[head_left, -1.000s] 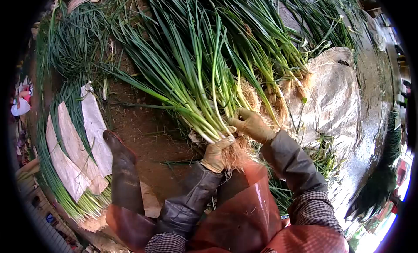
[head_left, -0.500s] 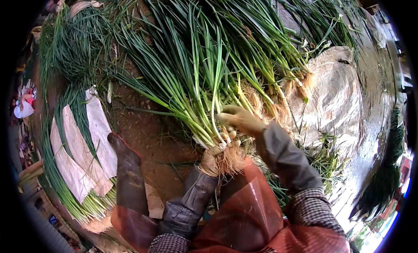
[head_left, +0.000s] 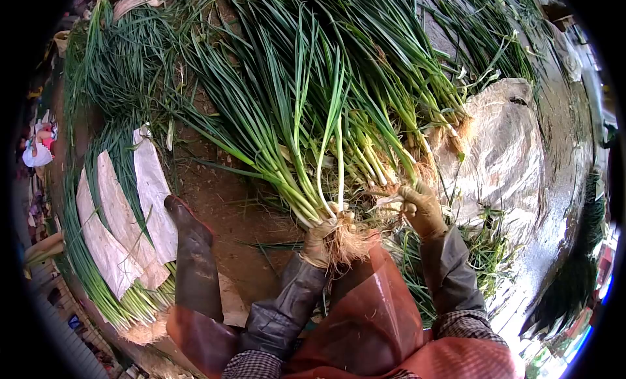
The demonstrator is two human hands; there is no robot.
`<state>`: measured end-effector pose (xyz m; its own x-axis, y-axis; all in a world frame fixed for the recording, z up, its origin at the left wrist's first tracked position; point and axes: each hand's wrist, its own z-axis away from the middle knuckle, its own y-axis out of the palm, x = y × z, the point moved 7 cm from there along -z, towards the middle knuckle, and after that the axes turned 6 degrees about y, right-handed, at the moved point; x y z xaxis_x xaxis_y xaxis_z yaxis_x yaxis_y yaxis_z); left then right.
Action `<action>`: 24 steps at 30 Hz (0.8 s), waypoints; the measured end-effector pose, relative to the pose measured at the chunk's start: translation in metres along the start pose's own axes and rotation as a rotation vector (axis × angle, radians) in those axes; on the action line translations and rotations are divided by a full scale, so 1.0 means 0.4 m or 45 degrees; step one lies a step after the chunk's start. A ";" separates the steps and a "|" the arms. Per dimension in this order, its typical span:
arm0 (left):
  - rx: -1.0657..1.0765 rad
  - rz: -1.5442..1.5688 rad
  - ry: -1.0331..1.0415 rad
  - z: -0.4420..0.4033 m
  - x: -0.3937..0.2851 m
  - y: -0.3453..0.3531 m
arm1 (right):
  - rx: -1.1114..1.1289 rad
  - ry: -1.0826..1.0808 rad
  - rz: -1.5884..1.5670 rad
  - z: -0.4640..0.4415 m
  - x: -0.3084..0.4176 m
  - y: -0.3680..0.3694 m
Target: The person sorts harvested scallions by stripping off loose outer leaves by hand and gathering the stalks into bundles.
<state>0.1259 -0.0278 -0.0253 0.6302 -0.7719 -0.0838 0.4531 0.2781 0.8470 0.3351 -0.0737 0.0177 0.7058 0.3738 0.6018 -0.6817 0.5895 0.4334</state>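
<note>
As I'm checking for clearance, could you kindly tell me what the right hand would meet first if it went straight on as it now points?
Probably the pale lower ends of the stalks lying just ahead of the right hand, though depth is hard to judge here.

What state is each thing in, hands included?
Held bunch: roots attached, leaves fanned out.
Left hand: closed around the held bunch's root end.
Right hand: off that bunch, fingers curled, grip unclear.
Bundle at left: lying down, partly covered.
Pale strips: draped over it.
Pale sheet at right: spread, wrinkled.
Red apron: worn.
</note>
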 end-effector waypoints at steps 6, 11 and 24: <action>-0.021 0.145 -0.144 0.005 0.015 -0.041 | 0.436 0.414 0.507 -0.067 -0.110 0.148; -0.144 -0.078 -0.204 0.014 -0.014 -0.010 | 0.416 0.258 0.826 -0.129 -0.138 0.209; 0.446 0.098 -0.322 -0.012 -0.012 0.076 | 0.477 1.377 2.238 0.368 -0.217 -0.566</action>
<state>0.1397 -0.0131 -0.0018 0.4599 -0.8843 0.0807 0.1420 0.1630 0.9764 0.3997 -0.3449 -0.0337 -0.8665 0.4969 -0.0482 -0.4983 -0.8553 0.1418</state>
